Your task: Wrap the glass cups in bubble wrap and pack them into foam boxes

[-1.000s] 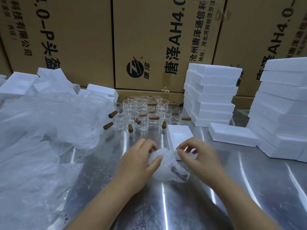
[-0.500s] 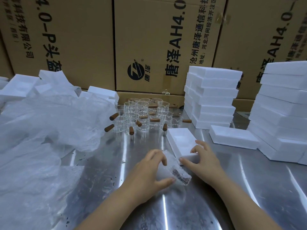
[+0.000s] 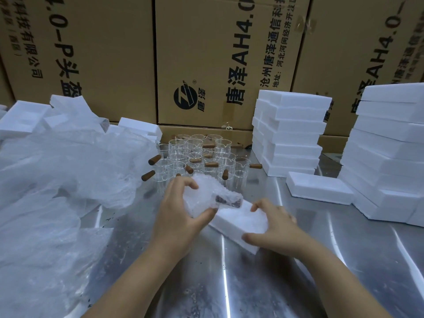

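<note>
Big brown cardboard cartons point(image 3: 224, 60) with black printing are filling the whole back wall, and in front of them the shiny steel bench point(image 3: 344, 260) is carrying everything else. On the left a large crumpled heap of bubble wrap point(image 3: 57, 180) is spilling across the bench, with loose foam pieces point(image 3: 20, 118) poking out behind it. Over on the right a tall stack of foam boxes point(image 3: 390, 157) is leaning a little unevenly, a second stack point(image 3: 289, 134) is standing nearer the middle, and one single foam box point(image 3: 319, 188) is lying flat between the two. At the back centre a cluster of bare glass cups point(image 3: 197, 154) with brown wooden handles is standing upright, waiting. Now to the action in front: the right hand point(image 3: 275, 228) is gripping a foam box point(image 3: 241, 216) lying at an angle on the bench, thumb on the near edge and fingers curled over the far edge; whether that box is open on top, I cannot tell. The left hand point(image 3: 176, 216) is clutching the wrapped cup point(image 3: 206, 193), fingers over the top and thumb underneath, and is holding the bundle right at the far end of that box, the dark handle showing through the wrap.
</note>
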